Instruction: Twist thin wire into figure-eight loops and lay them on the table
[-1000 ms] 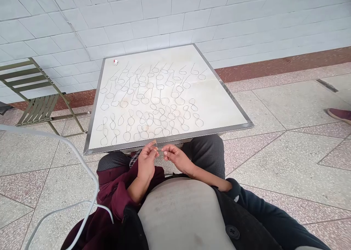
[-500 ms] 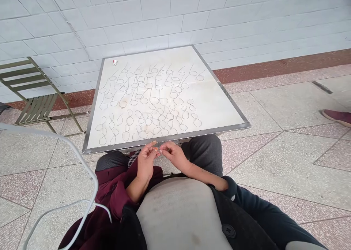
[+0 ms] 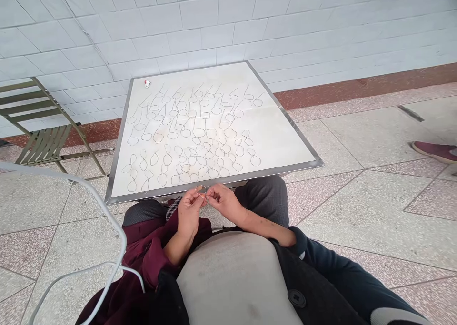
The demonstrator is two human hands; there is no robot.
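Here, left hand (image 3: 188,216) tight on wire (image 3: 205,188)

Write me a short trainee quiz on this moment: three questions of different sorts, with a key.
1. True or false: in the picture, the chair stands left of the table.

2. Fill in the blank: the left hand and the right hand both hold a thin ____.

3. Choose: is the maroon sleeve on the person's left or right arm?

Key: 1. True. 2. Loop. 3. Left.
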